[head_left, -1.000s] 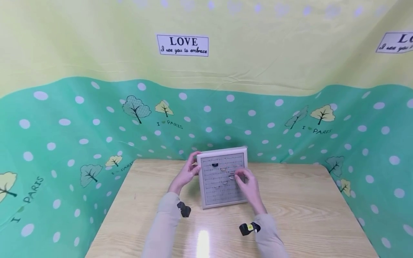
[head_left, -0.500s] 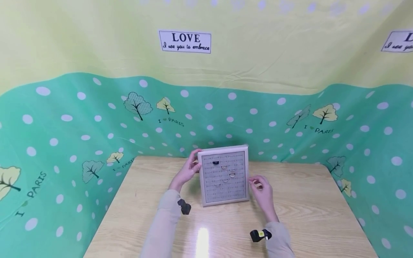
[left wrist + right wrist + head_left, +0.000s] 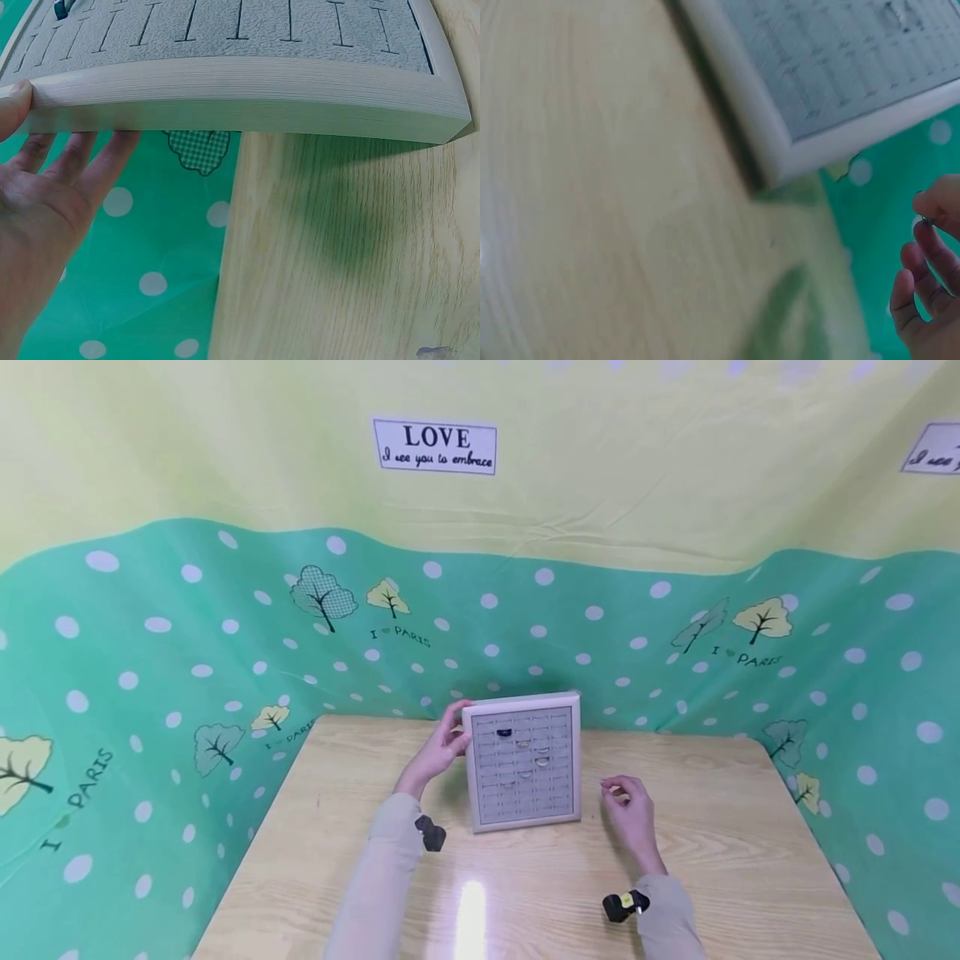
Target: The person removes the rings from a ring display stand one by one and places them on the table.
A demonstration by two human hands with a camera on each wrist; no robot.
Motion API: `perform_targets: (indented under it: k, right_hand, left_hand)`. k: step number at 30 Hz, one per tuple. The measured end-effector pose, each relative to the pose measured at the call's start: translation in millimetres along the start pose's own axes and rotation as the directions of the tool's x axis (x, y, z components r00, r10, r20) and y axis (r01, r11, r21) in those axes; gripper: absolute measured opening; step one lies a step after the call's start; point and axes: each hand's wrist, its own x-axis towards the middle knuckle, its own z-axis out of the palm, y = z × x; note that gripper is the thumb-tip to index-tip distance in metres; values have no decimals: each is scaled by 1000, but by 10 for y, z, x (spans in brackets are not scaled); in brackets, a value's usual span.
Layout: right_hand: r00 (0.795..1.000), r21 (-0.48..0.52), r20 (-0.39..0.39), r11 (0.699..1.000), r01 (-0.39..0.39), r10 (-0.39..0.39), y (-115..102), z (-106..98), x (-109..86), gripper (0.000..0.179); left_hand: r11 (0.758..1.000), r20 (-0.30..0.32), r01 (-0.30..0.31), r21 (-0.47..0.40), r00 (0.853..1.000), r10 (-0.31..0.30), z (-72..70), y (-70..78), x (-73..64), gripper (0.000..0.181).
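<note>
A ring display board with a pale frame (image 3: 472, 777) and grey slotted padding leans upright near the back of the table in the head view. My left hand (image 3: 435, 758) grips its left edge, the thumb on the front and fingers behind, as the left wrist view shows. Several rings sit in the slots, among them a black ring (image 3: 505, 732) and silvery rings (image 3: 542, 762). To the right of the board, apart from it, my right hand (image 3: 632, 814) pinches a tiny thin ring (image 3: 927, 220) between thumb and forefinger. The fingertips hide most of it.
The wooden table (image 3: 720, 843) ends against a green and yellow printed curtain (image 3: 420, 610) behind and at the sides. Black wrist cameras (image 3: 430, 833) are strapped to both forearms. A bright reflection lies on the tabletop in front of the board.
My right hand has drawn away from the front of the board to the right, past its edge and over the table. My left hand keeps its grip on the frame.
</note>
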Motion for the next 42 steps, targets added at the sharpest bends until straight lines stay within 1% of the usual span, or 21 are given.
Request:
perform_targets:
  k: [3,9,14,18,22,27,36,42]
  right_hand:
    - [1000,-48,24,999,10,-9,113,-26,5,9]
    - [996,-117,87,993,-2,13,332,-45,0,11]
    - [993,-151,117,988,28,-10,462,-41,-6,10]
    - [994,-150,95,987,60,-46,525,-43,0,11]
    - [995,-144,76,986,82,-71,563,-45,6,11]
    - [996,-146,72,987,67,-57,590,-43,19,11]
    - [998,-186,42,981,48,-41,631,-22,48,9]
    - [999,-194,33,980,33,-27,636,-10,33,9]
  left_hand:
    - [1000,-8,0,5,1000,0,0,3,4,59]
    - [1000,-11,26,-1,1000,-26,1,6,9,60]
    - [999,-15,48,-10,999,-48,6,2,17,61]
    - [999,-11,36,-19,999,-36,3,-17,23,61]
    - [1000,-14,31,-6,999,-31,3,-19,24,61]
    - [999,-22,41,1,999,-41,4,-15,22,62]
    - [999,-18,33,-14,999,-33,5,4,22,60]
    - [1000,-20,30,-6,999,-30,6,3,15,60]
